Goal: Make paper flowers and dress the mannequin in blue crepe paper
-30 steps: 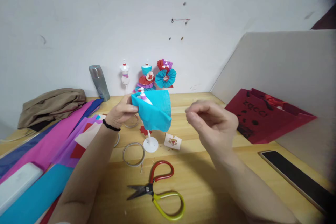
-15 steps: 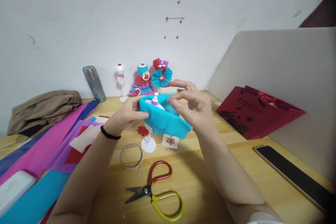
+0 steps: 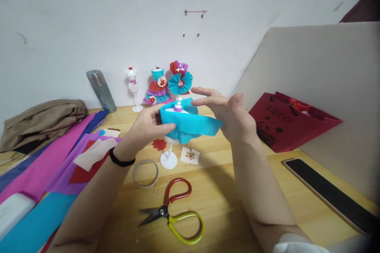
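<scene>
A strip of blue fabric (image 3: 190, 123) wraps around the upper part of a small white mannequin, whose round base (image 3: 168, 160) stands on the wooden table. My left hand (image 3: 148, 125) pinches the fabric at the mannequin's left side, thumb in front and fingers behind. The fabric's free end sticks out to the right. My right hand (image 3: 230, 112) is beside that end with its fingers extended over the back of the fabric and the thumb raised, holding nothing.
Open scissors (image 3: 162, 211), a metal ring (image 3: 145, 173) and a red flower piece (image 3: 159, 144) lie near the mannequin. Three small mannequins, one a plain figure (image 3: 133, 83), stand behind. Fabrics (image 3: 38, 166) cover the left; a red bag (image 3: 285, 122) and phone (image 3: 326, 193) are right.
My right hand has opened out, its thumb lifting away from the fabric. The fabric's free end has risen and now points more level to the right. The view has shifted slightly.
</scene>
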`<state>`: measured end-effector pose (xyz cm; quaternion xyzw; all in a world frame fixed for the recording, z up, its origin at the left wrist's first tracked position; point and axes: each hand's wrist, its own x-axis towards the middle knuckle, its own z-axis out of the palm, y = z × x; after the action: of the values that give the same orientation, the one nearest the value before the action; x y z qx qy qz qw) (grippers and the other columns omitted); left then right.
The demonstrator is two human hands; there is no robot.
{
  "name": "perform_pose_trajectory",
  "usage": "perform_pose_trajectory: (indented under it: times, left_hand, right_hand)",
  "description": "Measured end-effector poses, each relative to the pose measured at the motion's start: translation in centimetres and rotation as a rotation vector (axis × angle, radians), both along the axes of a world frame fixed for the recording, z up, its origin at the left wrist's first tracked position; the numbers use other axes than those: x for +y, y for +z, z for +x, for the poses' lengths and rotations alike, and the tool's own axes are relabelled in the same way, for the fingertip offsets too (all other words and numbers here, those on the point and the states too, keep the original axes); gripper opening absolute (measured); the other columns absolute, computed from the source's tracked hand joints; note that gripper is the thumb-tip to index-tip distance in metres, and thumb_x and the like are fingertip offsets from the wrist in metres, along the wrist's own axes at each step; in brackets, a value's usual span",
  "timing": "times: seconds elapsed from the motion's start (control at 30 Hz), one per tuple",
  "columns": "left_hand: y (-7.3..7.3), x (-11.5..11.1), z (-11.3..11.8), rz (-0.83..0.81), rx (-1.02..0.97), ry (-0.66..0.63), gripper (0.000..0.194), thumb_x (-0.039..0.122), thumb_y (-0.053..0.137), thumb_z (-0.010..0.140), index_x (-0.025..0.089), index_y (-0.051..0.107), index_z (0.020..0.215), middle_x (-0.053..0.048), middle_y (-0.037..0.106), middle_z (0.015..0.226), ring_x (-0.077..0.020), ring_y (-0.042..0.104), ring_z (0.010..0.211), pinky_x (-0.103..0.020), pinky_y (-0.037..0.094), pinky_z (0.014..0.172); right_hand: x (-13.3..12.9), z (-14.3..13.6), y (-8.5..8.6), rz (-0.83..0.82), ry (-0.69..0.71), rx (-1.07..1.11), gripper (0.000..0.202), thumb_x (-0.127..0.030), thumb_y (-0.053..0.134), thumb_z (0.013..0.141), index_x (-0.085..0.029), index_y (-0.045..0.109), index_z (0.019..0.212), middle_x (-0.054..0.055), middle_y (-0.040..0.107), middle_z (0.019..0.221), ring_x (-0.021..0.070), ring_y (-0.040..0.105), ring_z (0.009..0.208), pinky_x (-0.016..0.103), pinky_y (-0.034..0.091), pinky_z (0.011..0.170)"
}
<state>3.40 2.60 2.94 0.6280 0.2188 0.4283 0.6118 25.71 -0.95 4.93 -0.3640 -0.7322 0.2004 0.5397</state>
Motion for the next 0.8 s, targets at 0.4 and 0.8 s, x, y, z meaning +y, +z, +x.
perform_pose_trajectory:
  times: [0.4, 0.8]
  left_hand:
    - [0.3, -1.3, 1.0, 0.096, 0.044, 0.129, 0.043, 0.023, 0.084, 0.063, 0.015, 0.073, 0.104, -0.006, 0.074, 0.093, -0.0214, 0.070, 0.085, -0.031, 0.058, 0.075]
    - [0.5, -0.4, -0.2, 0.106, 0.127, 0.010, 0.074, 0.027, 0.087, 0.065, 0.016, 0.058, 0.132, -0.012, 0.072, 0.120, -0.0282, 0.069, 0.109, -0.035, 0.059, 0.087]
  right_hand:
    - [-1.8, -1.9, -0.1, 0.111, -0.216, -0.297, 0.027, -0.044, 0.079, 0.076, -0.022, 0.072, 0.091, 0.014, 0.057, 0.141, 0.0364, 0.041, 0.142, 0.061, 0.030, 0.117]
    - [-0.7, -1.7, -0.8, 0.162, -0.209, -0.244, 0.015, -0.035, 0.077, 0.078, -0.022, 0.072, 0.085, 0.013, 0.063, 0.134, 0.0345, 0.049, 0.137, 0.058, 0.037, 0.114]
